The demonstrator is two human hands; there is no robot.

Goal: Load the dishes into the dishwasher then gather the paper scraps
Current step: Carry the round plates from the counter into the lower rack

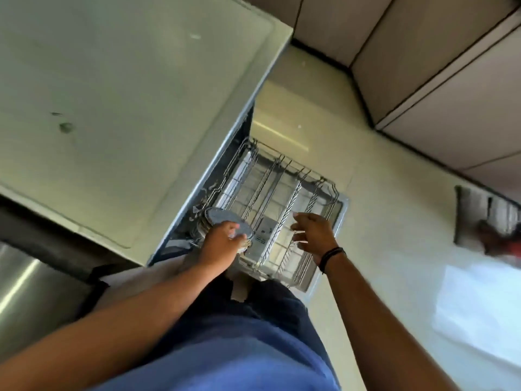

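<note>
The left hand (222, 238) grips a grey plate (225, 221) at its near rim, fingers (235, 230) curled over the edge, and holds it above the near-left corner of the pulled-out dishwasher rack (282, 210). More plates seem to be stacked directly under it in the same grip, though the hand hides most of them. The plate's face is turned up toward the camera and tilted, its rim running from far-left to near-right, not yet stood on edge. The tine rows lie just right of and beyond the plate, running near to far, so the plate probably has to be turned upright and aligned with them before it can drop into a slot. The right hand (313, 235) hovers over the rack's right half, fingers loosely spread and holding nothing, apart from the plate. The surface (127, 94) sits to the left, above the dishwasher.
</note>
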